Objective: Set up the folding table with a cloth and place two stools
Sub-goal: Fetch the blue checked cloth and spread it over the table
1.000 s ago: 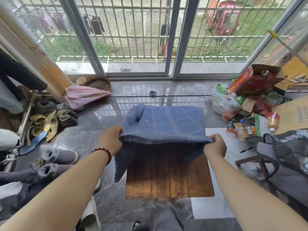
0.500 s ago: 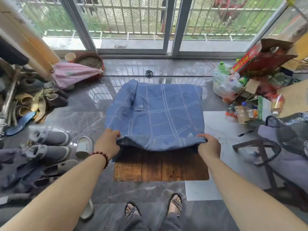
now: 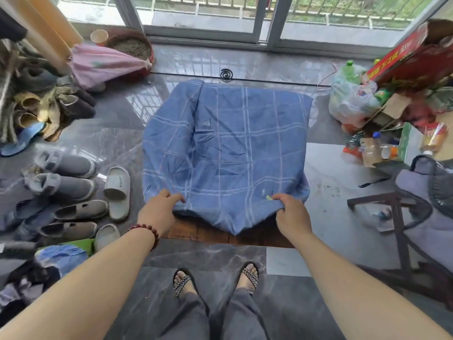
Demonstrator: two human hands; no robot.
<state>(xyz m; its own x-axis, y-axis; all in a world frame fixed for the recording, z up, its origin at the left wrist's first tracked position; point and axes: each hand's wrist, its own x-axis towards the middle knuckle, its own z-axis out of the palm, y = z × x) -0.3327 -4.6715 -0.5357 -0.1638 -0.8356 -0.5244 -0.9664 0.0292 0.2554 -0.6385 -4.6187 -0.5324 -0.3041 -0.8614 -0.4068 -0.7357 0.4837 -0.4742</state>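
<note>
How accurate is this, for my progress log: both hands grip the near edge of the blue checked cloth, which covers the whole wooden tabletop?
Nearly. The left hand and right hand do grip the near edge of the blue checked cloth, but it doesn't cover the whole wooden tabletop: the head view shows a bare strip along the near side.

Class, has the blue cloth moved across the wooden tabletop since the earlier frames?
Yes: the blue cloth was drawn toward the near edge of the wooden tabletop, leaving less wood bare.
</note>
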